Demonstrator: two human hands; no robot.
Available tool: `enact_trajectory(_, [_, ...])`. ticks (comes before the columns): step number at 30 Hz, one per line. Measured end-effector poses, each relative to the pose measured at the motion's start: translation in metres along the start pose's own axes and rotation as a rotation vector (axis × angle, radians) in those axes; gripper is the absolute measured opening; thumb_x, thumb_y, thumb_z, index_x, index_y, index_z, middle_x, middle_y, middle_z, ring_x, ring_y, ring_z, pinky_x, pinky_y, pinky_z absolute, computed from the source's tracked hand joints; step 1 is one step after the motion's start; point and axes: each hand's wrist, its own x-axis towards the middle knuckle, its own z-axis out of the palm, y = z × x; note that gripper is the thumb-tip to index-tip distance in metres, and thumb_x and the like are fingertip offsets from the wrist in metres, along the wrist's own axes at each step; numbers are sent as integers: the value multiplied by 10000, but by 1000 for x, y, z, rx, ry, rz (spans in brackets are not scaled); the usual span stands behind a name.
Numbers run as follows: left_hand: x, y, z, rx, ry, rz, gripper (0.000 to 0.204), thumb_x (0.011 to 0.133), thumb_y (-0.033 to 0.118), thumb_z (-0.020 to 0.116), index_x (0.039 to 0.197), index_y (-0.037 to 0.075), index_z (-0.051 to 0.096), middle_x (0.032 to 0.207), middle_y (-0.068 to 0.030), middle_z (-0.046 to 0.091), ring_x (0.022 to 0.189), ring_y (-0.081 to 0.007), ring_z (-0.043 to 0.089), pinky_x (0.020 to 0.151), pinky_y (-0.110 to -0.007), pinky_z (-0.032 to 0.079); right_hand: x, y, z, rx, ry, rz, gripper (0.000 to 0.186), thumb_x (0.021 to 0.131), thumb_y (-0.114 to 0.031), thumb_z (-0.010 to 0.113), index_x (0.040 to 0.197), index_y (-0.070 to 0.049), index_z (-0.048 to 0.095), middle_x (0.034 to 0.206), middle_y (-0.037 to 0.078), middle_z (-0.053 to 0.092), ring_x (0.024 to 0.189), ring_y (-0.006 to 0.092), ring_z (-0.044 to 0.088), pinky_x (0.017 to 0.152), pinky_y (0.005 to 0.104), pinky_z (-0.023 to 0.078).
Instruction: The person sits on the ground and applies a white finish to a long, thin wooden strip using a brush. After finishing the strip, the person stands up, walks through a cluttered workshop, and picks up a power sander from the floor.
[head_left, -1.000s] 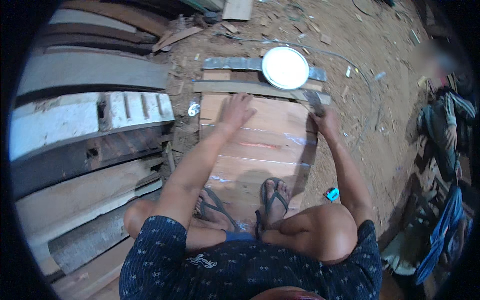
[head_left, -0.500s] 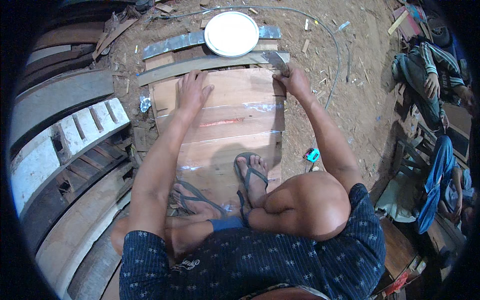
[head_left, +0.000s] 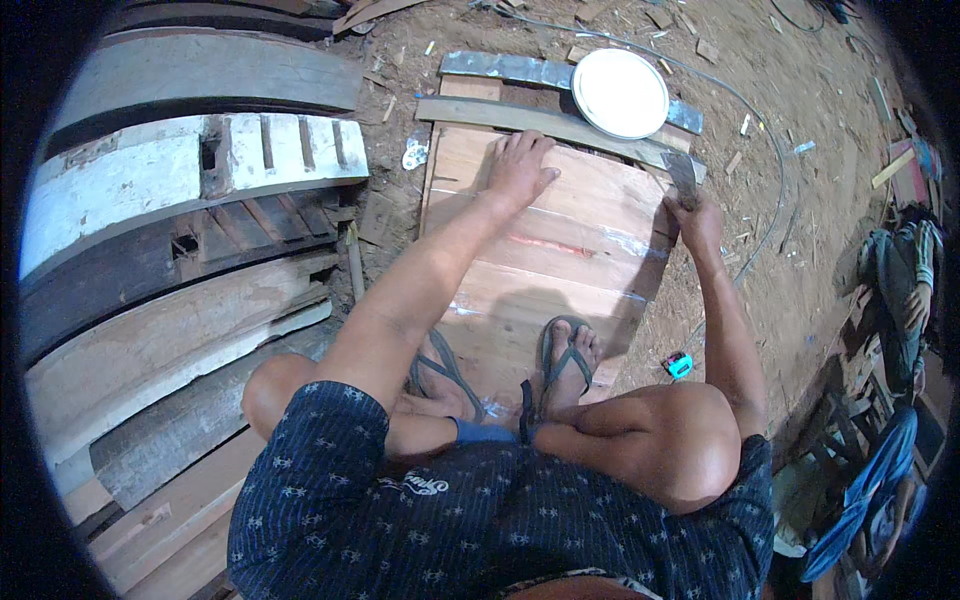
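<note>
Beneath me lies a panel of light-brown boards (head_left: 590, 220), with pale filler smears and a reddish streak along its joints. My left hand (head_left: 520, 172) rests on it near the far edge, fingers loosely spread and holding nothing. At the panel's far right corner, my right hand (head_left: 697, 222) is closed around a putty knife (head_left: 683, 172), whose broad metal blade points away from me. A round white lid or shallow tub (head_left: 620, 93) sits just beyond, on two wooden strips. My sandalled feet (head_left: 568, 365) are on the panel's near part.
Stacked old planks and notched, white-painted timber (head_left: 285, 150) fill the left side. A turquoise tape measure (head_left: 679, 365) lies on the dirt to the right. A cable (head_left: 765, 125) curves over the ground. Another person (head_left: 905, 290) is at the far right.
My view has turned left, so the panel and lid sit farther right in the picture and more of the timber stack shows. Both hands keep nearly the same places on the panel.
</note>
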Motion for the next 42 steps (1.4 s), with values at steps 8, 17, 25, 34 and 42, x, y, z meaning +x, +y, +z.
enact_trajectory(8, [3, -19, 12, 61, 76, 130, 481, 870, 378, 667, 1259, 109, 581, 1249, -135, 564, 1182, -349, 508, 989, -492, 407, 9, -4, 1, -118, -105, 38, 397, 791, -311, 765, 1072, -44, 681, 972, 204, 700, 891, 374, 666, 800, 463, 515])
enact_trajectory(17, [9, -8, 11, 94, 83, 94, 483, 833, 343, 711, 1242, 115, 592, 1215, -133, 577, 1150, -347, 530, 949, -486, 429, 9, -1, -5, -122, -113, -9, 370, 808, -305, 727, 1079, -63, 656, 1021, 213, 674, 973, 393, 643, 837, 495, 513])
enact_trajectory(25, [6, -6, 9, 57, 33, 25, 477, 819, 317, 723, 1241, 134, 598, 1226, -115, 569, 1180, -324, 510, 961, -480, 411, 3, -2, -2, -11, -56, -65, 357, 801, -277, 743, 1091, -82, 669, 999, 200, 682, 944, 387, 651, 829, 485, 517])
enact_trajectory(34, [12, -4, 6, 96, -23, 54, 491, 820, 294, 727, 1254, 112, 585, 1223, -138, 573, 1172, -338, 521, 981, -469, 418, 6, 6, -3, -84, -108, -10, 352, 811, -301, 730, 1076, -76, 676, 957, 198, 690, 922, 384, 659, 809, 487, 518])
enact_trajectory(42, [-8, -4, -103, -7, -182, 172, 571, 908, 270, 653, 1402, 62, 457, 1384, -215, 495, 1271, -377, 480, 1072, -443, 382, -13, -8, -47, 269, -56, 35, 605, 819, -284, 732, 1296, 14, 508, 1162, 263, 623, 1112, 391, 604, 951, 434, 480])
